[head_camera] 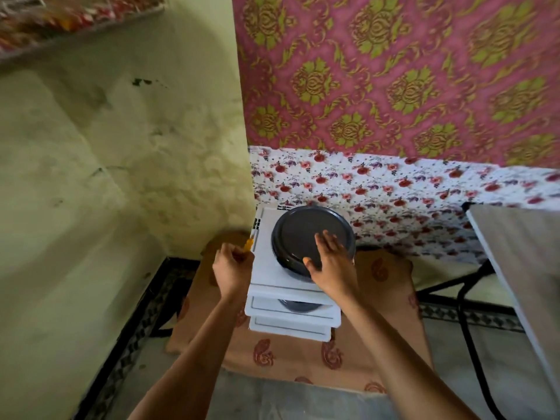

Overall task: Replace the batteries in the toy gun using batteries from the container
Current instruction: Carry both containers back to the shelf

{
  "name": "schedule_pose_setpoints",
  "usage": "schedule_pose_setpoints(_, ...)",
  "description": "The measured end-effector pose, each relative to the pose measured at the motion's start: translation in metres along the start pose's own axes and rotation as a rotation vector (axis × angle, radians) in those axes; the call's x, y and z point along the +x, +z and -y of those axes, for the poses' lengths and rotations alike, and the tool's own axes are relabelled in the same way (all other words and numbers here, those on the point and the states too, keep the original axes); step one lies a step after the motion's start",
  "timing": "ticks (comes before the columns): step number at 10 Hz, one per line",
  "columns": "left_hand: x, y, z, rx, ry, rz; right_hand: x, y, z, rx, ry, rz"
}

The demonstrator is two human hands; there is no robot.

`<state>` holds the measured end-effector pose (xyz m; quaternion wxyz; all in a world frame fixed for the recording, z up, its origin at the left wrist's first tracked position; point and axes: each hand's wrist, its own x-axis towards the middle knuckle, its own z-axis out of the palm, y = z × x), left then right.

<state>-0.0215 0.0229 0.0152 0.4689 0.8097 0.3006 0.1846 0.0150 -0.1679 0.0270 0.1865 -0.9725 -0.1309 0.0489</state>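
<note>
Reaching forward in the head view, two bare hands work at one white stack of drawer units (291, 310) that stands on a brown patterned cloth (306, 356) on the floor, in the corner where a pale green wall (121, 165) meets pink patterned wallpaper (394, 71). One round dark lidded container (306, 234) sits on the stack's flat top, towards its far right side, its lid facing up; being round, it shows no long axis. A second dark round shape shows in the drawer below. The right hand (331, 262) lies spread wide, fingers splayed, palm down on the near right part of the lid and over its rim. The left hand (231, 265) is curled into a narrow fist around a small orange item (248, 245), too hidden to name, just beside the stack's left edge. White top surface lies bare on the container's left and near sides. A grey tabletop (521, 256) edge juts in at the right, well apart. No toy gun can be made out.
</note>
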Motion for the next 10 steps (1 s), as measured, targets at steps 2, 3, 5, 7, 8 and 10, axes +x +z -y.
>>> schedule_pose_setpoints(2,0.013,0.041,0.022,0.143,0.06,0.099,0.007,0.013,-0.011,-0.022,0.027,0.022)
schedule_pose_setpoints(3,0.022,0.053,0.032,0.265,0.044,0.133,0.009,0.011,-0.012,-0.023,0.02,0.028)
schedule_pose_setpoints(5,0.026,0.061,0.033,0.452,0.053,0.165,0.008,0.013,-0.01,-0.035,0.014,0.02)
schedule_pose_setpoints(7,0.033,0.054,0.038,0.415,0.054,0.236,0.008,0.015,-0.007,-0.024,0.029,0.012)
schedule_pose_setpoints(8,0.029,0.042,0.034,0.372,0.059,0.236,0.006,0.009,-0.006,-0.023,0.029,0.03)
schedule_pose_setpoints(10,0.014,0.018,0.009,0.341,0.139,0.21,-0.01,-0.012,-0.004,0.08,0.014,-0.024)
